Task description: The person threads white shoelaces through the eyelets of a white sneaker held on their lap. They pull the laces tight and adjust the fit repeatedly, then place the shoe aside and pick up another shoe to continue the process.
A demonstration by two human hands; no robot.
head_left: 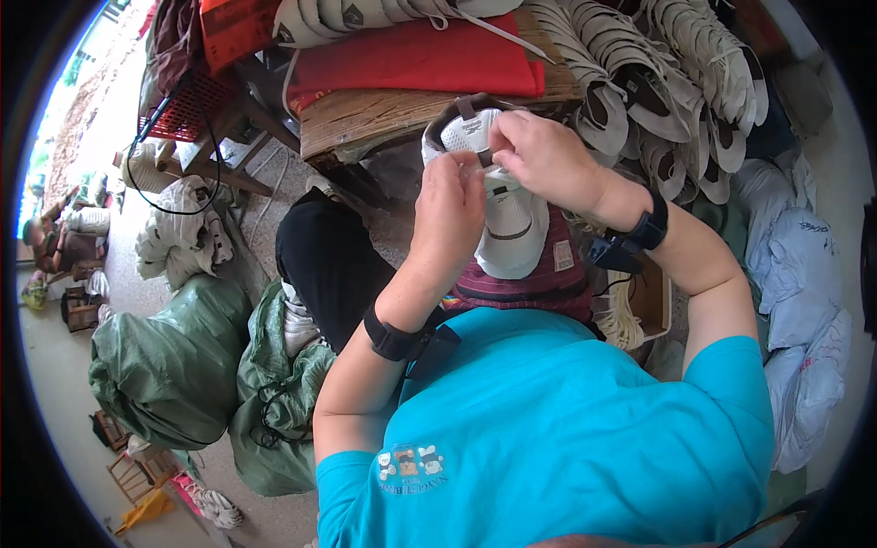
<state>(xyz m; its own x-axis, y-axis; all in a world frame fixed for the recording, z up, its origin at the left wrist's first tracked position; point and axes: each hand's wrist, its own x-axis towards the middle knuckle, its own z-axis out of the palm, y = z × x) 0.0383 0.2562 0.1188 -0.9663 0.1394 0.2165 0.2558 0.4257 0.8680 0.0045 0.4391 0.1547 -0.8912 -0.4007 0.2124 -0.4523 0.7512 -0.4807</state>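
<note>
Over my lap I have a white shoe upper [513, 248] with a brown collar, its rounded toe end toward me. My left hand [448, 208] pinches the left side of it near the opening, thumb and fingers pressed together. From the right, my right hand [553, 160] closes on the opposite edge, fingertips almost meeting those of the left. A small dark strip shows between the two hands; whether it is a lace or an edge of the upper, I cannot tell. A maroon cloth [559, 290] lies on my lap beneath the upper.
Ahead stands a wooden bench [365, 123] bearing red cloth [411, 73] and more uppers. Stacks of white uppers [639, 68] rise at the far right. Green sacks [174, 352] sit at left, pale sacks [804, 274] at right. A box [653, 297] with white laces is beside me.
</note>
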